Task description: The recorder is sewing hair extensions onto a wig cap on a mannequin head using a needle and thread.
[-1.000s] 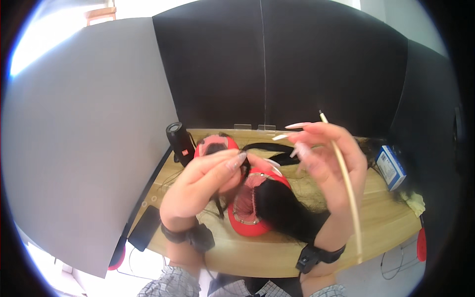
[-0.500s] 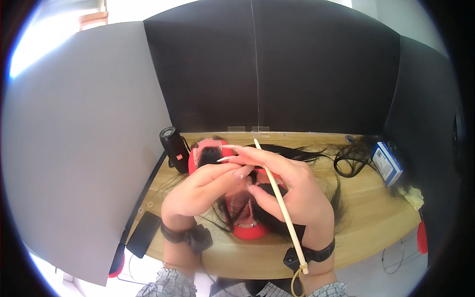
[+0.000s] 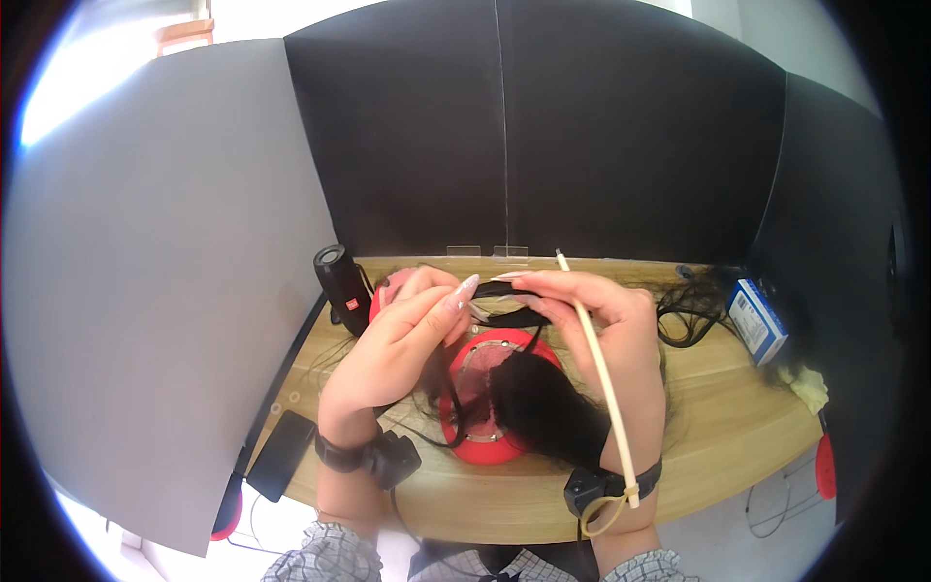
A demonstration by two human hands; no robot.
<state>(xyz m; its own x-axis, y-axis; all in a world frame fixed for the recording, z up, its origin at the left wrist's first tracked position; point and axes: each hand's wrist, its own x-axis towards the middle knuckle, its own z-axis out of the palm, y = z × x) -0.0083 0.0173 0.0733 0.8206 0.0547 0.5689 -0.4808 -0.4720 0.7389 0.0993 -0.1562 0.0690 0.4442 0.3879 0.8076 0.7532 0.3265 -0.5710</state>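
A red round form (image 3: 488, 451) sits on the table in front of me, with a pinkish net piece (image 3: 475, 383) across its top. Thick black hair (image 3: 543, 407) grows from the net and falls to the right. Above the form, my left hand (image 3: 402, 335) is closed in a pinch at the left end of a strand of black hair (image 3: 499, 288). The fingertips of my right hand (image 3: 601, 315) pinch the strand's other side. A long cream stick (image 3: 603, 378), narrow at its tip and with a loop at its lower end, lies through my right hand.
A second red form (image 3: 388, 289) stands behind my left hand, partly hidden. Around the table are a black cylindrical speaker (image 3: 341, 289), a dark phone (image 3: 281, 456), a blue-and-white box (image 3: 757, 320), loose black hair (image 3: 684, 320) and a yellowish cloth (image 3: 807, 388). Dark panels (image 3: 621, 145) enclose the back.
My hands have moved apart and up off the net, a strand now stretched between them. The stick has shifted right with my right hand, and the form's top has come into view.
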